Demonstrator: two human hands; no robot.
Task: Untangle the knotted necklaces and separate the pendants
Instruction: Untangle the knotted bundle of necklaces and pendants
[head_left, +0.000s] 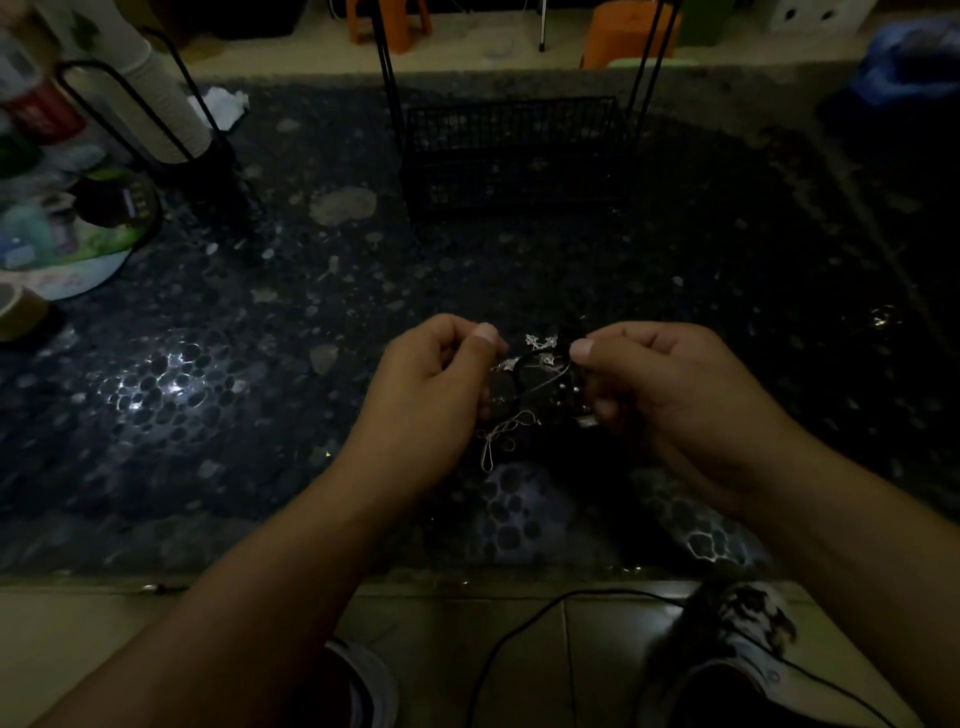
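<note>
A tangle of necklaces (537, 374) hangs between my two hands just above the dark pebble-patterned table (260, 364). It mixes black cord, thin pale string and small silvery pendants (541, 342) near its top. A loop of pale string (501, 434) dangles below. My left hand (431, 379) pinches the left side of the tangle with thumb and fingers. My right hand (660, 384) pinches the right side, with a small silvery piece (587, 421) showing under its fingers. The scene is dim, so single strands are hard to tell apart.
A black wire basket (514, 156) on thin legs stands at the back centre. At the left are a black wire stand (156, 119), a round tray of bottles (67, 234) and a tape roll (21, 312). Crumpled white paper (223, 106) lies behind. A cable (545, 623) and shoes are on the floor.
</note>
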